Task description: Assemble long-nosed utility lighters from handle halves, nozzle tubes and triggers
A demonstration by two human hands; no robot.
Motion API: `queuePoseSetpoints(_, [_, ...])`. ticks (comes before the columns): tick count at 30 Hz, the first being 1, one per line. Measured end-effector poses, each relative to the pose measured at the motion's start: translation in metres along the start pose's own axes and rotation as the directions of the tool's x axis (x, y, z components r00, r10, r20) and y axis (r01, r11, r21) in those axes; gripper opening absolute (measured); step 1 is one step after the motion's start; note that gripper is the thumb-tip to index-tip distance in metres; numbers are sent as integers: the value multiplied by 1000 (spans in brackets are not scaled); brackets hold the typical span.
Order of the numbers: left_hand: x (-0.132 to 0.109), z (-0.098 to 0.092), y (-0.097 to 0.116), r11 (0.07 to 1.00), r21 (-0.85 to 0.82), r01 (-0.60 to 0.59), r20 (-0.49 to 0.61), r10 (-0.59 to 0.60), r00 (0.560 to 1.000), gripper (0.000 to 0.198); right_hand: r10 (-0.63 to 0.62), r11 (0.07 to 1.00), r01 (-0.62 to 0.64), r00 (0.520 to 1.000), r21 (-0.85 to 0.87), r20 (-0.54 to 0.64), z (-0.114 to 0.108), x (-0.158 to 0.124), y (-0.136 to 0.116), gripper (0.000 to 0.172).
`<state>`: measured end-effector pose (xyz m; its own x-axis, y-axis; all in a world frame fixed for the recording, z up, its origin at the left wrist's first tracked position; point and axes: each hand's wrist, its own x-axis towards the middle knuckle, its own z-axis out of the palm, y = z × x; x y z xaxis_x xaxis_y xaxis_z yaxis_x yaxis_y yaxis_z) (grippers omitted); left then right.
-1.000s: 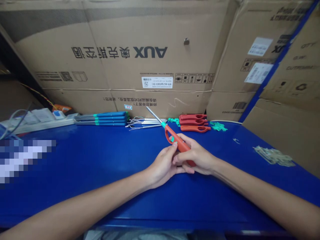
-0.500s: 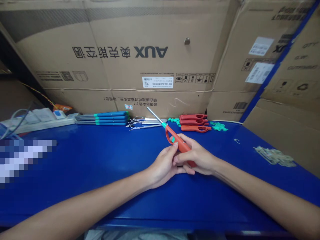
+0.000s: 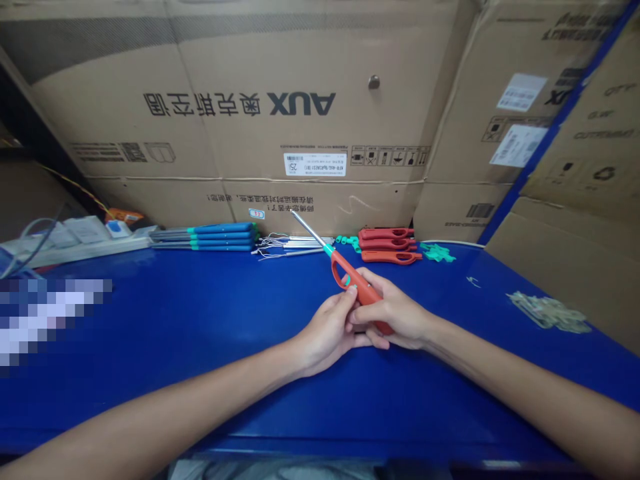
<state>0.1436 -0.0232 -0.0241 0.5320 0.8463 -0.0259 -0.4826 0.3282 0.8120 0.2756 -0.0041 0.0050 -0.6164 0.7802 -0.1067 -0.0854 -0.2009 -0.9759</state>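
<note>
A red long-necked lighter [image 3: 367, 291] with a green collar and a metal tube is held over the blue table, its tube pointing up and to the left. My left hand [image 3: 330, 327] grips it from the left, the thumb on the body beside the trigger loop. Around the lower body my right hand [image 3: 395, 312] is closed, its fingers partly hidden. Behind the lighter lie metal tubes with thin wires [image 3: 305, 244], small green rings [image 3: 347, 241] and several red handles [image 3: 387, 256].
Blue lighters [image 3: 223, 238] are stacked at the back left, beside a white power strip [image 3: 90, 248]. Green pieces [image 3: 437, 252] lie right of the handles. Clear pieces [image 3: 549, 312] are on the right. Cardboard [image 3: 240, 60] walls off the back of the blue table [image 3: 200, 300].
The green trigger in the lighter's loop has shifted towards the body and shows less. Both hands keep nearly the same place.
</note>
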Motion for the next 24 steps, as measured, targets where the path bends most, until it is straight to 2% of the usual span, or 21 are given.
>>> queuePoseSetpoints(6, [0, 0, -1, 1000, 25, -7, 1, 7, 1000, 39, -26, 999, 26, 1000, -47, 4, -2, 0, 3, 50])
queuePoseSetpoints(11, [0, 1, -4, 996, 34, -81, -5, 82, 997, 38, -167, 971, 166, 986, -174, 7, -3, -3, 9, 46])
queuePoseSetpoints(17, [0, -3, -8, 992, 64, -107, 92, 100, 991, 44, -236, 914, 242, 970, -325, 58, -12, -14, 12, 39])
queuePoseSetpoints(21, [1, -7, -11, 984, 115, -135, 117, 121, 986, 45, -288, 828, 290, 954, -480, 80, -15, -22, 18, 39])
queuePoseSetpoints(23, [0, -7, -10, 974, 166, -151, 121, 132, 984, 49, -410, 718, 385, 907, -579, 95, -15, -23, 22, 41])
queuePoseSetpoints(24, [-1, -7, -9, 963, 206, -173, 124, 150, 981, 51, -488, 635, 442, 865, -633, 115, -14, -23, 24, 43])
